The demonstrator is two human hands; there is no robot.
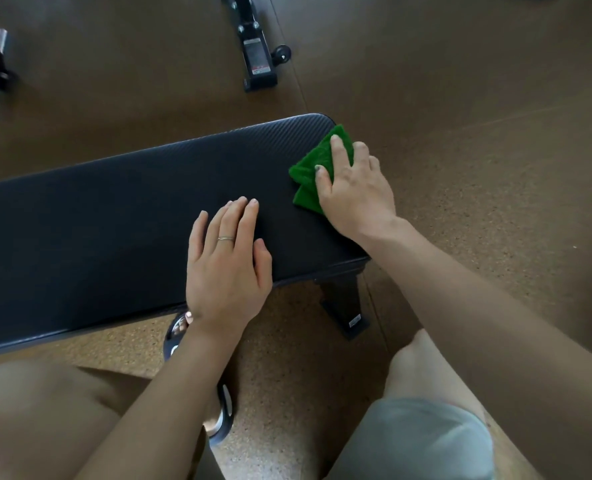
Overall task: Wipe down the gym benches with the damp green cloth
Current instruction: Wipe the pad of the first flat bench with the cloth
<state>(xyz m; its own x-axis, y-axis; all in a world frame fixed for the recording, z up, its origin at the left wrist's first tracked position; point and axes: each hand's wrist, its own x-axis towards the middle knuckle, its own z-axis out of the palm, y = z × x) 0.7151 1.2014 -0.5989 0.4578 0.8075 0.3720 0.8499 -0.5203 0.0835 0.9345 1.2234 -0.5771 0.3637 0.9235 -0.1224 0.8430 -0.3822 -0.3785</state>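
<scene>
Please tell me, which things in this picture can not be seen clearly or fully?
- Black padded bench, head view: its left end is cut off by the frame edge.
- Folded green cloth: partly hidden under the right hand.
- Label on the bench foot: too small to read.

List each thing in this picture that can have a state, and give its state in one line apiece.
green cloth: folded, pressed flat on the bench pad's right end.
right hand: fingers straight, pressing the cloth.
left hand: flat, fingers straight, resting on the pad.
bench pad: level, under both hands.
second bench frame: standing on the floor beyond, untouched.
</scene>
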